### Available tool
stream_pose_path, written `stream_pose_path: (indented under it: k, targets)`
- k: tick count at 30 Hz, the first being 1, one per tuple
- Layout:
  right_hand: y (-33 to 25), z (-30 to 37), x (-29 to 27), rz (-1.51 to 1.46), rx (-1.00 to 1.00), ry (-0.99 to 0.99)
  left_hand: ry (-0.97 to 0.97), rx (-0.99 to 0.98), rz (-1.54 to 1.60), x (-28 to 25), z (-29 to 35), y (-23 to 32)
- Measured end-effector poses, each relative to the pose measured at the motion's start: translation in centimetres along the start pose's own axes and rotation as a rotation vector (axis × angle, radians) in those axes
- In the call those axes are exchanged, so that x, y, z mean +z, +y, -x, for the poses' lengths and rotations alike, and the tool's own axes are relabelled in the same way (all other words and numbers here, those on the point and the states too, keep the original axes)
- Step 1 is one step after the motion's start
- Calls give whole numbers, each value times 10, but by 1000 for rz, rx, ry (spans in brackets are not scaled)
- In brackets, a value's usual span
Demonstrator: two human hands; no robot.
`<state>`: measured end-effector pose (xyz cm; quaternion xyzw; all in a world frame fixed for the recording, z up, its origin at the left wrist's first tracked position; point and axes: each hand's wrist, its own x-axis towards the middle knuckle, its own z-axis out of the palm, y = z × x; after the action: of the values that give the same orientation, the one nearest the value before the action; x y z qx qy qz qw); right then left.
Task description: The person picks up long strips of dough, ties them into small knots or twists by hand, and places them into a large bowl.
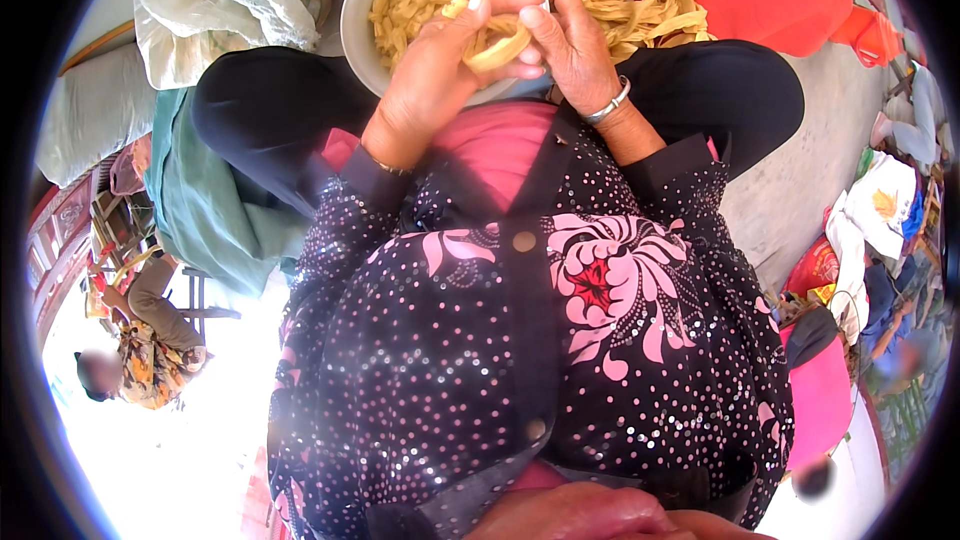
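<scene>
A smooth, glossy finish is shown by the bowl (352,22), a matt, wrinkled one by the strips (665,2). Thin, crinkled, shiny plastic is seen in the bag (215,5), polished-looking metal in the bracelet (608,108). The cloth blouse (430,340) is dotted with glitter; the cloth trousers (265,90) are left matt.

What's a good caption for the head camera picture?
Left hand and right hand with a yellow strip over a white bowl.
</scene>
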<state>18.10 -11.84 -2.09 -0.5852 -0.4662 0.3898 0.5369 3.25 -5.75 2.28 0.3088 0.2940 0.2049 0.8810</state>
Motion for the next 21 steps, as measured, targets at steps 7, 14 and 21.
stream_pose_path:
  k: [7, 14, 21]
  targets:
    - [3, 8, -31, 130, -39, 53, -123, 90, 345, -24, -3, 9]
    - [4, 4, -24, 176, -85, -22, 27, 137, 164, -19, -6, 15]
    - [11, 8, -18, 325, -55, -106, 226, -45, -219, -25, -5, 3]
